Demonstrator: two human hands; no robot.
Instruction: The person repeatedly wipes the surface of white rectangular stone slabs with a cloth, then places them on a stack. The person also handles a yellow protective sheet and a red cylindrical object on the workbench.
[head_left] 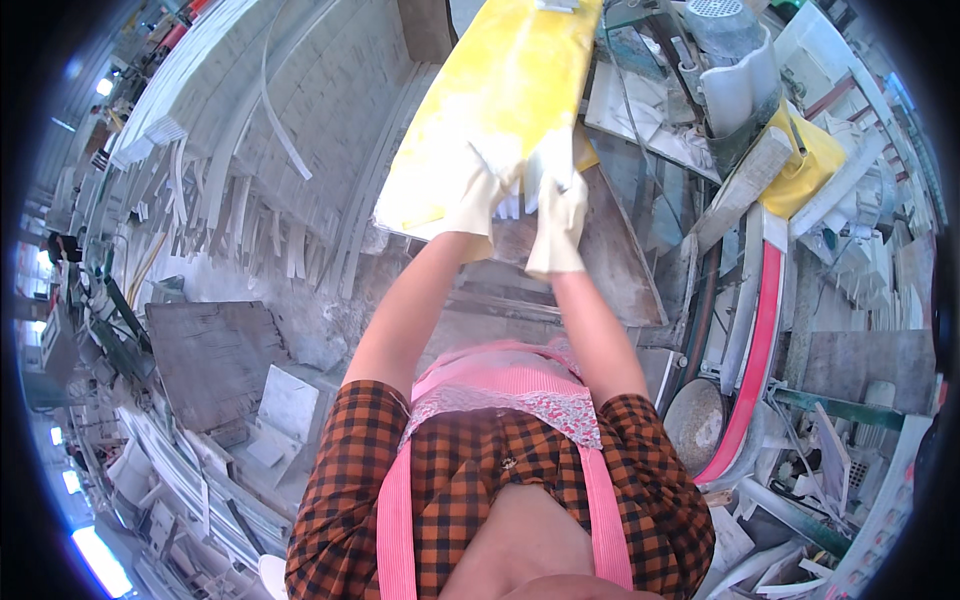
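From where I stand, the person is bent over a long yellow panel point(500, 75), both arms stretched forward and both hands in cream gloves at its near end. The left hand point(476, 198) lies against the panel's washed-out lower part; its fingers point away from the body, but glare swallows the tips, so I can't tell how far they are bent or whether they grip anything. The right hand point(563, 212) is just beside it, near the panel's right edge, its fingers up against a pale flat piece point(553, 157) that runs forward from the glove; I can't tell whether they are closed on it. Below the right hand and off to its right slants a brown board point(625, 255). To the left of the panel rises a big stack of long pale strips point(225, 130), some ends drooping, and nearer the body a dark square plate point(215, 360) lies tilted by some pale blocks point(285, 405). Over on the right, a yellow sheet point(812, 165) drapes across the machinery, above a curved pink band point(757, 345) and a grey disc point(695, 425). A pink apron point(500, 375) covers the person's checked shirt point(350, 480).
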